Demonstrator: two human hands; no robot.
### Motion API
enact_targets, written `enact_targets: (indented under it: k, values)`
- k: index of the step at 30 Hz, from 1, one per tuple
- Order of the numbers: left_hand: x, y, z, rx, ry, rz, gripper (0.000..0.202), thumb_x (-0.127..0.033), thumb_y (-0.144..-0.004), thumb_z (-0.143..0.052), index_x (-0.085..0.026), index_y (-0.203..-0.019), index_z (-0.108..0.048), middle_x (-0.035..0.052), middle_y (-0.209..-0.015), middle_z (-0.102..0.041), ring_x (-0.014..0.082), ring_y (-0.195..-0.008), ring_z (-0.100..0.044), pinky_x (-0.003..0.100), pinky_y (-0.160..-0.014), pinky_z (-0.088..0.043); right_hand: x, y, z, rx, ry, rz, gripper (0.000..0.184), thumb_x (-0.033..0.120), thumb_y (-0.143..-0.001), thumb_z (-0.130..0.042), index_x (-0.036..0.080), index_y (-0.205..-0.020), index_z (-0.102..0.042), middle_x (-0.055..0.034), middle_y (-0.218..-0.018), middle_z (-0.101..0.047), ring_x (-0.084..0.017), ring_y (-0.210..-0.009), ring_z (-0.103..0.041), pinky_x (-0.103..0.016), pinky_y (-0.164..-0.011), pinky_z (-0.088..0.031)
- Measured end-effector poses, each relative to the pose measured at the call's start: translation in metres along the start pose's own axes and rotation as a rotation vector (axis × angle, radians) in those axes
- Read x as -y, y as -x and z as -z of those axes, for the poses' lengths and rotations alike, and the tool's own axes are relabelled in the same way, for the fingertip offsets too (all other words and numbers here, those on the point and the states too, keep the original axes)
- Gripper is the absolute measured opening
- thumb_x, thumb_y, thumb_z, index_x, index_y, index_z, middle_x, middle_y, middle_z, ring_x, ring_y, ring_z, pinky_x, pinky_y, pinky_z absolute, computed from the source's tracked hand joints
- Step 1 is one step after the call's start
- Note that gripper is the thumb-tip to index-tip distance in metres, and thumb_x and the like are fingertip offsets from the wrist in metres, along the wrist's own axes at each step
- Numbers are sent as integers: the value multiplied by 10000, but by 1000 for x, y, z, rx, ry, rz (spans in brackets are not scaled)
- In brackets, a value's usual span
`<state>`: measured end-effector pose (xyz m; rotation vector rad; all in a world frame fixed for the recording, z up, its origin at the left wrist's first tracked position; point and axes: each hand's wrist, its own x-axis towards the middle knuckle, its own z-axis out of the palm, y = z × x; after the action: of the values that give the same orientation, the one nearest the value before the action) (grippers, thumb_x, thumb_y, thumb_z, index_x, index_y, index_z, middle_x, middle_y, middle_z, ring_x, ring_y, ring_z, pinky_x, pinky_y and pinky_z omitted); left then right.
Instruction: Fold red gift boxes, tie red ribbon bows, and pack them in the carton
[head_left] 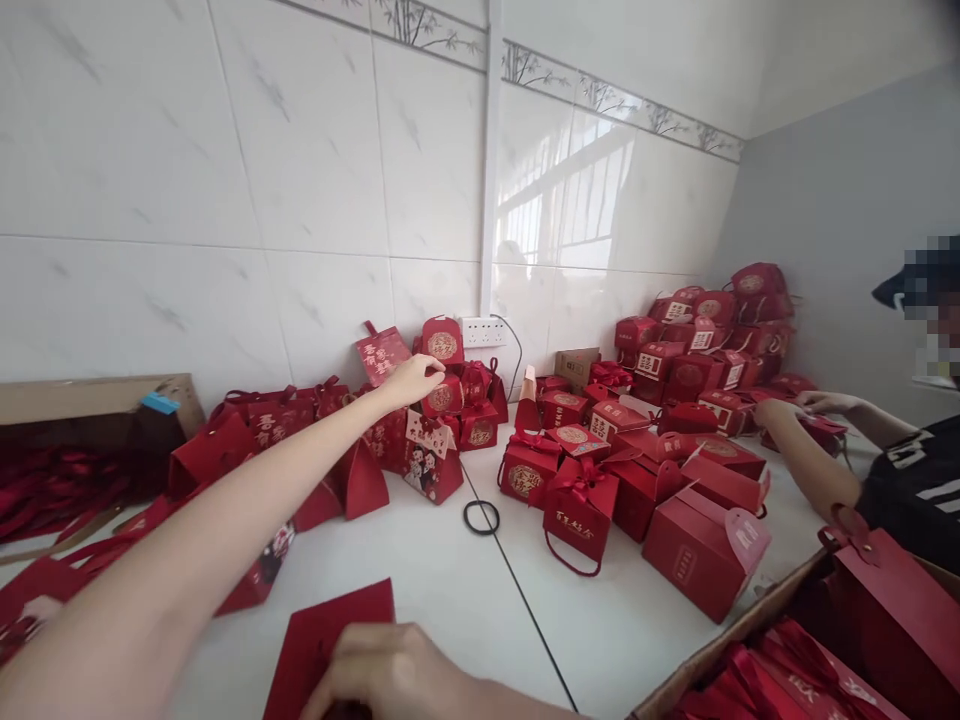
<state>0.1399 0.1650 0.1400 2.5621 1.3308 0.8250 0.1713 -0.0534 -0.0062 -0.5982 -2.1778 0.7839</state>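
My left hand [415, 380] stretches far forward to a stack of small red gift boxes [444, 395] against the tiled wall, fingers curled on the top of one box with a gold round emblem. My right hand [390, 672] rests near the bottom edge, fingers closed on a flat unfolded red card blank [315, 640] lying on the white table [450, 580]. Folded red boxes with ribbon handles stand in a heap around the left hand.
A black hair tie [481, 517] lies mid-table. More red boxes [577, 500] fill the centre and a tall pile [705, 340] stands at the back right. Another person's hands [795, 408] work on the right. Open cartons hold red ribbons at left [67, 480] and lower right [787, 660].
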Motion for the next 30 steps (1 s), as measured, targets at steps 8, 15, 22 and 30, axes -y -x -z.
enact_targets:
  k: [8, 15, 22, 30]
  values:
    - [5, 164, 33, 205, 558, -46, 348, -389, -854, -389, -148, -769, -626, 44, -829, -668, 172, -824, -613, 284, -803, -464, 18, -8, 24, -340, -567, -465, 243, 388, -671, -688, 158, -706, -618, 26, -570, -561, -65, -441, -437, -194, -428, -356]
    - [-9, 250, 34, 221, 811, 48, 311, -314, -803, -533, -177, -1082, -524, 67, -1074, -616, 187, -1019, -572, 323, -891, -445, 34, -27, 54, -592, -489, -330, 273, 406, -623, -742, 170, -696, -625, 17, -618, -603, -93, -536, -522, -230, -537, -444]
    - [-27, 256, 36, 52, 785, 82, 137, -280, -773, -548, -149, -765, -590, 9, -752, -612, 140, -734, -579, 276, -706, -459, 49, -49, 63, -640, -395, -209, 255, 404, -658, -722, 182, -740, -626, 28, -617, -590, -87, -507, -498, -227, -504, -425]
    - [-34, 253, 55, -49, 856, 107, 224, -359, -740, -634, -143, -786, -599, 28, -760, -633, 160, -733, -597, 274, -690, -465, 78, -63, 67, -642, -181, -157, 287, 436, -649, -697, 175, -739, -617, 0, -705, -626, -106, -573, -544, -249, -566, -442]
